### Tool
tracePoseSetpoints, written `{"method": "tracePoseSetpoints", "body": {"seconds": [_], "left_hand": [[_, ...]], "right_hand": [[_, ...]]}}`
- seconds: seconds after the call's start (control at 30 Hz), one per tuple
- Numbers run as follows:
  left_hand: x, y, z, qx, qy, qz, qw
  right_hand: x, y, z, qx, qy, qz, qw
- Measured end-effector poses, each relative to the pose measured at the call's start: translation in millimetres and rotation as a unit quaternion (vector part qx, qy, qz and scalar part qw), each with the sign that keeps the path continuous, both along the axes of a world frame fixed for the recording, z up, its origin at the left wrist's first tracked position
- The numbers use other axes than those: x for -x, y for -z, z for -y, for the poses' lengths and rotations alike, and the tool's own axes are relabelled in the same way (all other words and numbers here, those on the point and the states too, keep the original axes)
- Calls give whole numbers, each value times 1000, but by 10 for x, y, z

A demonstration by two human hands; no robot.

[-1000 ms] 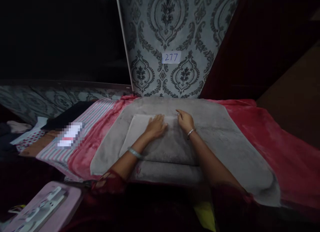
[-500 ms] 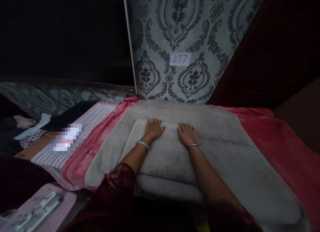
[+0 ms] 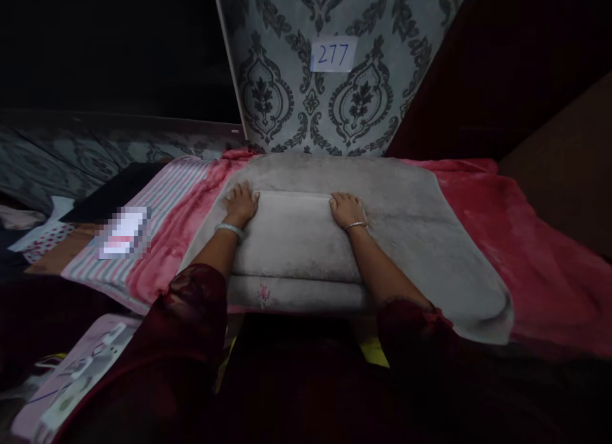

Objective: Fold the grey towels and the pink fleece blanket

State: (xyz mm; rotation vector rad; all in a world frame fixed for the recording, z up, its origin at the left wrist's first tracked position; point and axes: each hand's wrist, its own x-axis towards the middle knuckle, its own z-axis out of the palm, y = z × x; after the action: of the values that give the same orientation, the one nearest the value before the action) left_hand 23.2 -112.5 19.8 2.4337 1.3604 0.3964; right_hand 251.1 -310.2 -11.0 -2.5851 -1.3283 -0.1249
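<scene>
A grey plush mat (image 3: 411, 252) covers the middle of the surface. On it lies a flat, folded-looking grey fabric panel (image 3: 294, 236), whose straight far edge runs between my hands. My left hand (image 3: 241, 203) is open, fingers spread, pressing at the panel's far left corner and onto the mat. My right hand (image 3: 347, 210) rests palm down at the far right corner, fingers stretched over the edge. I cannot tell whether the panel is part of the mat or separate. A small pink flower pattern (image 3: 264, 294) shows on the near grey strip.
Red plush cloth (image 3: 540, 252) lies underneath, reaching right. To the left are a striped cloth (image 3: 165, 198) and a blurred-out white item (image 3: 124, 232). A pink stool-like surface (image 3: 81, 374) holds white things at lower left. A dark screen (image 3: 109, 48) and patterned wall stand behind.
My left hand has slid left from the panel's far edge to its left corner, fingers spreading. My right hand stays near the right corner. The view has tilted downward.
</scene>
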Motion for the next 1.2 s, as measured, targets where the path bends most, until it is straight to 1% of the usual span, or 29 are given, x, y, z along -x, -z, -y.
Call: {"method": "tracePoseSetpoints", "body": {"seconds": [0.03,0.07,0.13,0.17,0.23,0.3,0.33,0.37,0.43,0.53,0.63,0.73,0.87,0.93,1.03,1.13,1.2], "left_hand": [[6,-34,148,-22,5,-5,1000],[-5,-61,333,-45,29,-15,998],[-69,-80,790,-78,117,-41,989],[-114,-70,1042,-84,155,-49,983],[-206,-9,1531,-89,225,-60,968],[-275,89,1928,-98,269,-62,956],[-297,145,2076,-101,283,-62,952],[-311,202,2187,-104,290,-63,949],[-319,304,2307,-111,303,-68,944],[-292,384,2300,-124,314,-74,938],[-174,373,2138,-125,289,-77,946],[110,333,1854,-124,220,-96,963],[670,338,1429,-119,112,-108,981],[913,366,1270,-97,78,-92,988],[1125,405,1107,-67,65,-41,995],[1169,392,960,-28,60,9,998],[1136,343,842,3,44,39,998]], "right_hand": [[-5,-18,-14,2,1,-7,1000],[-14,-44,-31,5,1,-17,1000],[-40,-114,-54,15,12,-46,999],[-48,-150,-49,12,23,-59,998],[-22,-199,28,-21,30,-64,997],[95,-190,208,-69,2,-40,997],[189,-161,330,-82,-19,-25,996],[299,-119,461,-81,-35,-13,996],[531,-18,710,-52,-43,-2,998],[769,93,926,-13,-34,2,999],[811,117,947,1,-34,4,999],[771,124,915,-2,-38,12,999],[756,165,914,-17,-40,20,999],[774,181,916,-25,-41,16,999],[798,198,906,-44,-46,1,998],[728,223,892,-80,-47,-22,995],[587,246,895,-136,-19,-28,990]]}}
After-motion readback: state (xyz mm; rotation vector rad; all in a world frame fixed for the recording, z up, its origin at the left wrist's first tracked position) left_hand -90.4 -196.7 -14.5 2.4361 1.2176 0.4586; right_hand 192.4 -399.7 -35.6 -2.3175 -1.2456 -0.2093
